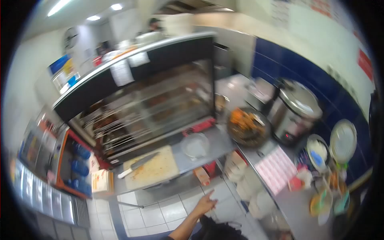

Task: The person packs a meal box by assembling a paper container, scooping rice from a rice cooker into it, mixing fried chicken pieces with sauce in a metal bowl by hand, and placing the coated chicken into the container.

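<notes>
My left hand (205, 203) reaches up from the bottom edge over the tiled floor. It holds nothing, and its fingers are partly stretched out and apart. No part of my right hand shows. Beyond the left hand, on the steel counter, lies a stained cutting board (164, 170) with a white-handled knife (140, 164) across it. Beside the board rests a pale, translucent round thing (195, 145), perhaps a plate or bag. To the right, a dark round pan (248, 138) holds orange and brown food. Motion blur softens much of the view.
A glass-fronted food cabinet (136, 100) stands behind the board. On the right counter are a large steel cooker (296, 112), a pink-patterned sheet (276, 169) and several bowls and cups. White bags (248, 186) hang or stand below its edge. An orange-framed shelf (62, 160) holds blue bottles.
</notes>
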The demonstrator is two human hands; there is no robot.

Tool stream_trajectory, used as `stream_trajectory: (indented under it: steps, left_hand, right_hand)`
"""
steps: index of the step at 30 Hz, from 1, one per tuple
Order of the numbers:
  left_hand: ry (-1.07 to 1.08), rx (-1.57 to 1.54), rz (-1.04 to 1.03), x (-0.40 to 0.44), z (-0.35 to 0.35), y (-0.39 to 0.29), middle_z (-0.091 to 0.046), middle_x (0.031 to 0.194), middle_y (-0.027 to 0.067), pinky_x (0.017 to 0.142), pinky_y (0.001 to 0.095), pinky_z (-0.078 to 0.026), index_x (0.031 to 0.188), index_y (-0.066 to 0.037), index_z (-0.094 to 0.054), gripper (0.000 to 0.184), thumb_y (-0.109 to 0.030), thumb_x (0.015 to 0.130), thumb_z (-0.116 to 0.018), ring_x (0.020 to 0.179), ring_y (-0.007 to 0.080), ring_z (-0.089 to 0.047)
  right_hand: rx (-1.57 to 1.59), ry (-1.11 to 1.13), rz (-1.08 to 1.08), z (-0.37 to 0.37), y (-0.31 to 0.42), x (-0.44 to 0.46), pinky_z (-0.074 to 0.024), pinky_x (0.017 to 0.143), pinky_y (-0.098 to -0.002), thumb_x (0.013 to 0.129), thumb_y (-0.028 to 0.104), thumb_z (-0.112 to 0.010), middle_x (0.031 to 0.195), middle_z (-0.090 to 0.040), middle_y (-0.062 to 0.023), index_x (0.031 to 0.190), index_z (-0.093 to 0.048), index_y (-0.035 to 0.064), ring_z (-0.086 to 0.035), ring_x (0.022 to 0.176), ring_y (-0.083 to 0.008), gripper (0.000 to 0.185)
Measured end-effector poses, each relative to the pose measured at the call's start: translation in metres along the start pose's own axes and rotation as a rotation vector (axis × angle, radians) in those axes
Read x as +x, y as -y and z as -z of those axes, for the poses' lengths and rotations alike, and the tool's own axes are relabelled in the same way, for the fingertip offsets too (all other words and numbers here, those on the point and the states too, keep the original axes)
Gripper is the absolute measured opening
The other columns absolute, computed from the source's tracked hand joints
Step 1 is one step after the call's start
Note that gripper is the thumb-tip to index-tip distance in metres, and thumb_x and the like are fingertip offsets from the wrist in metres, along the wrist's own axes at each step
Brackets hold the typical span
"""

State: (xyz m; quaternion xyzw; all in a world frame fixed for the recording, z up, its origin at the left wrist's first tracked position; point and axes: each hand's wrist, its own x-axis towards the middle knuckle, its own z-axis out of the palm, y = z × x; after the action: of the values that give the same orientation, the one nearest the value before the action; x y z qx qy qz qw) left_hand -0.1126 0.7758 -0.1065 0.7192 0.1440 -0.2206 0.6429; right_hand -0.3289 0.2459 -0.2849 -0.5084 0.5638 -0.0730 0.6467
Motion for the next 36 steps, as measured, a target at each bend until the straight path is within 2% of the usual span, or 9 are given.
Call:
stream_trajectory:
  steps: [1,3,4,8,10,16,24,30,36]
  left_hand:
    - [0.016,-0.07,-0.162,0.008,-0.014,0.01,-0.069,0.077,0.0071,0.066,0.0294,-0.051,0.163,-0.008,-0.017,0.09,-0.017,0.092,-0.071,0.068,0.0128,-0.065]
    - [0.067,0.04,-0.365,0.018,-0.039,0.011,-0.056,0.14,0.0198,0.085,0.0319,-0.056,0.164,-0.011,-0.015,0.088,0.0,0.092,-0.065,0.096,0.0201,-0.07]
    - [0.116,0.032,-0.485,0.019,-0.052,0.008,-0.051,0.147,0.0194,0.09,0.0334,-0.055,0.164,-0.012,-0.013,0.088,0.0,0.093,-0.063,0.104,0.0226,-0.069]
    - [0.193,-0.094,-0.276,-0.005,-0.125,-0.019,-0.066,0.124,0.024,0.095,0.0364,-0.055,0.161,-0.004,-0.018,0.075,-0.012,0.101,-0.062,0.107,0.026,-0.068]
    - [0.187,-0.095,-0.166,-0.015,-0.174,-0.022,-0.069,0.118,0.0242,0.092,0.036,-0.056,0.158,0.0,-0.024,0.067,-0.018,0.104,-0.059,0.101,0.0249,-0.07]
    - [0.287,-0.093,-0.068,-0.045,-0.286,-0.016,-0.069,0.117,0.0243,0.096,0.0366,-0.054,0.152,-0.002,-0.038,0.058,-0.028,0.105,-0.058,0.103,0.0261,-0.071]
    - [0.339,0.213,-0.425,0.049,-0.366,-0.075,-0.02,0.162,0.0292,0.113,0.0504,-0.039,0.162,-0.005,0.005,0.132,-0.021,0.074,-0.092,0.144,0.0408,-0.036]
    - [0.199,0.309,-0.816,0.198,-0.438,-0.075,0.0,0.164,0.0339,0.127,0.0452,-0.011,0.156,0.009,0.011,0.157,-0.037,0.055,-0.1,0.155,0.0403,-0.004]
    - [0.358,-0.321,-0.554,0.231,-0.482,-0.066,-0.03,0.152,0.0286,0.116,0.0468,-0.037,0.156,0.003,0.016,0.147,-0.018,0.063,-0.096,0.141,0.0364,-0.041]
  right_hand:
    - [0.114,0.026,0.034,0.019,-0.01,0.01,-0.0534,0.088,-0.0453,0.092,0.042,-0.066,0.134,-0.061,-0.0062,0.146,-0.05,0.0253,-0.062,0.109,-0.0223,0.058]
    - [0.377,0.197,0.054,0.048,-0.023,0.03,-0.0522,0.093,-0.0484,0.095,0.034,-0.061,0.131,-0.058,-0.0031,0.152,-0.038,0.032,-0.056,0.114,-0.0194,0.061]
    - [0.437,0.209,0.175,0.061,-0.032,0.023,-0.0517,0.095,-0.0501,0.096,0.027,-0.062,0.124,-0.058,-0.0027,0.153,-0.036,0.0317,-0.056,0.11,-0.0187,0.063]
    - [0.102,-0.175,0.339,0.028,0.073,-0.02,-0.0525,0.087,-0.0408,0.088,0.026,-0.079,0.13,-0.057,-0.0125,0.146,-0.042,0.0186,-0.058,0.116,-0.0212,0.069]
    - [0.025,-0.249,0.643,0.023,0.096,-0.002,-0.0538,0.083,-0.032,0.085,0.019,-0.083,0.13,-0.057,-0.0196,0.145,-0.043,0.0093,-0.065,0.098,-0.0217,0.072]
    - [-0.023,-0.044,0.671,0.0,0.166,0.008,-0.0561,0.086,-0.0357,0.087,0.016,-0.081,0.124,-0.061,-0.0174,0.146,-0.042,0.0084,-0.062,0.108,-0.0232,0.071]
    - [-0.13,0.352,0.581,-0.015,0.178,0.019,-0.0572,0.087,-0.0377,0.087,0.007,-0.075,0.126,-0.062,-0.0178,0.148,-0.04,0.0097,-0.063,0.111,-0.0243,0.07]
    - [-0.302,0.322,0.533,-0.002,0.158,0.014,-0.0576,0.082,-0.0358,0.087,0.01,-0.076,0.125,-0.064,-0.0178,0.149,-0.04,0.0104,-0.067,0.103,-0.022,0.072]
    - [-0.329,0.297,0.322,-0.017,0.18,0.016,-0.0569,0.079,-0.033,0.085,0.008,-0.079,0.126,-0.065,-0.0183,0.154,-0.033,0.0102,-0.067,0.104,-0.0215,0.082]
